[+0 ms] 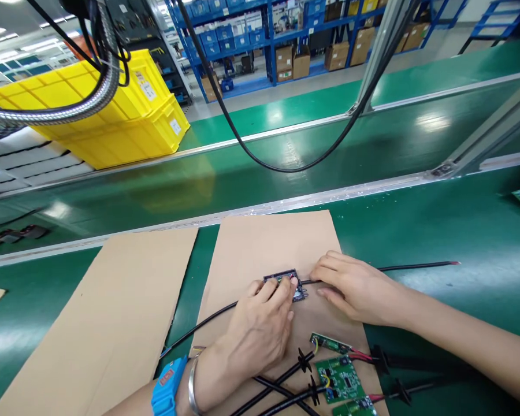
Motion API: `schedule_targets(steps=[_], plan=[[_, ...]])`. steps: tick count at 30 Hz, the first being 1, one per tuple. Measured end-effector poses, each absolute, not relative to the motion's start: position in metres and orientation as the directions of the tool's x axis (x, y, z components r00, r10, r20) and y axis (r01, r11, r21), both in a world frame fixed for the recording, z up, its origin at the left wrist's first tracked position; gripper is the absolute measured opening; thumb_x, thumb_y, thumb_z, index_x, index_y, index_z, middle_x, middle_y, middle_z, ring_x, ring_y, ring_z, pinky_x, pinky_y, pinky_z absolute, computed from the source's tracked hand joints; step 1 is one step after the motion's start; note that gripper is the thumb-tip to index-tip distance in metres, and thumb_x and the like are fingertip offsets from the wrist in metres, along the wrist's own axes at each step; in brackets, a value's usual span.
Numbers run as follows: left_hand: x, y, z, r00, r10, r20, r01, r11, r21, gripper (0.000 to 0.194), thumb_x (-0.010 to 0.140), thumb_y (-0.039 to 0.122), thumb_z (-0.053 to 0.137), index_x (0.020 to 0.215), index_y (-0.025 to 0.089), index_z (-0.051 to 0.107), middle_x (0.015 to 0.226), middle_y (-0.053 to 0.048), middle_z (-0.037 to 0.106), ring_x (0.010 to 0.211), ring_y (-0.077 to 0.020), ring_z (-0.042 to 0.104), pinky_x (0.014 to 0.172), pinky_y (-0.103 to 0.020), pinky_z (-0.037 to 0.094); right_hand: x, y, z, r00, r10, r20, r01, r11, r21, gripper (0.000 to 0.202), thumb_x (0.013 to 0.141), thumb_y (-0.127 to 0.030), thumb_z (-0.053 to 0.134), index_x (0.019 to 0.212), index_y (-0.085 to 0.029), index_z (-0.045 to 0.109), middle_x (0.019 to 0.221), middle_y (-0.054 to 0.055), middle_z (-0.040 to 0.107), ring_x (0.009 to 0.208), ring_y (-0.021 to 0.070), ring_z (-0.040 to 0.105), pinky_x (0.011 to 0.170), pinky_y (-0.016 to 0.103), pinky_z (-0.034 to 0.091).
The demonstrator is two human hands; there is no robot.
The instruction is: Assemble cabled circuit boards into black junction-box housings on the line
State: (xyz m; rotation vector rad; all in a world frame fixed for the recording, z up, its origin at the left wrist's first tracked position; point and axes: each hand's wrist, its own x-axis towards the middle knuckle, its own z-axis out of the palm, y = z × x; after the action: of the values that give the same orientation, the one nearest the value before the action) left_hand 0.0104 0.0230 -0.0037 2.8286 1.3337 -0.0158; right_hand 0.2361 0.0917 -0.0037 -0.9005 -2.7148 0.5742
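Note:
A small black-framed circuit module (pixel 301 293) lies on a brown cardboard sheet (pixel 281 237), partly hidden by fingers. My left hand (pixel 260 323) comes over it from the front, its closed fingertips pressed on the module. Black cable (pixel 214 315) runs out from under this hand to the left. At the module's right side, my right hand (pixel 351 286) has its fingers closed around the black cable (pixel 309 282); its grip is partly hidden. The far end of that cable (pixel 420 266) emerges beyond the hand, with a reddish tip.
Several green circuit boards (pixel 340 378) with black cables (pixel 281 384) lie at the front right. A second cardboard sheet (pixel 108 312) is on the left. Behind the metal edge stand yellow bins (pixel 125 115); a black cable (pixel 281 170) hangs in a loop overhead.

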Motion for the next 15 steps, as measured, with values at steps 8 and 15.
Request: schedule_targets(steps=[8, 15], plan=[[-0.032, 0.016, 0.01, 0.478, 0.872, 0.105, 0.85, -0.49, 0.196, 0.046, 0.086, 0.028, 0.054, 0.129, 0.013, 0.047, 0.129, -0.015, 0.052, 0.113, -0.0302, 0.048, 0.094, -0.046, 0.04, 0.258, 0.096, -0.016, -0.767, 0.632, 0.111, 0.561, 0.744, -0.363, 0.017, 0.094, -0.017, 0.043, 0.097, -0.019, 0.059, 0.092, 0.008, 0.057, 0.088, 0.0228, 0.052, 0.08, 0.039, 0.046], [-0.072, 0.09, 0.025, 0.281, 0.95, 0.136, 0.957, -0.287, 0.031, 0.012, 0.092, 0.014, 0.046, 0.089, 0.016, 0.058, 0.093, -0.009, 0.06, 0.087, -0.024, 0.055, 0.075, -0.037, 0.043, 0.256, 0.177, -0.012, -0.688, 0.575, 0.442, 0.527, 0.815, -0.24, 0.017, 0.097, -0.023, 0.042, 0.096, -0.019, 0.058, 0.092, 0.009, 0.06, 0.086, 0.0211, 0.057, 0.076, 0.034, 0.048]])
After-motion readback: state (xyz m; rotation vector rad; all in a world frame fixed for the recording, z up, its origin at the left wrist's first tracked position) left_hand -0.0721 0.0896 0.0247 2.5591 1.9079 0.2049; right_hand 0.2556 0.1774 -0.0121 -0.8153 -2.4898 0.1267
